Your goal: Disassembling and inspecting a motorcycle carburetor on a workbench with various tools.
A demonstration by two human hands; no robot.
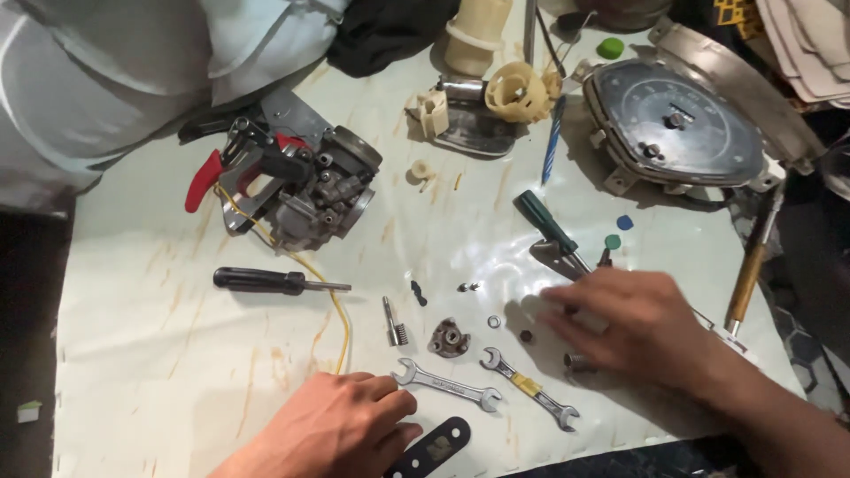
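Covering a stained white sheet [177, 354] amid scattered parts, left hand [332, 425] loosely curled, right hand [637, 323] spread

On the tabletop [177, 372] two wrenches [447, 386] lie between the left hand [341, 425] and right hand [642, 323]. The carburetor [305, 181] sits behind them, with a screwdriver [279, 281] in front of it.

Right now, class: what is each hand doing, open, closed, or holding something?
Left hand: loosely curled on the table, fingers by the open-ended spanner; nothing visibly held.
Right hand: spread palm-down over small parts; whether it grips anything cannot be told.
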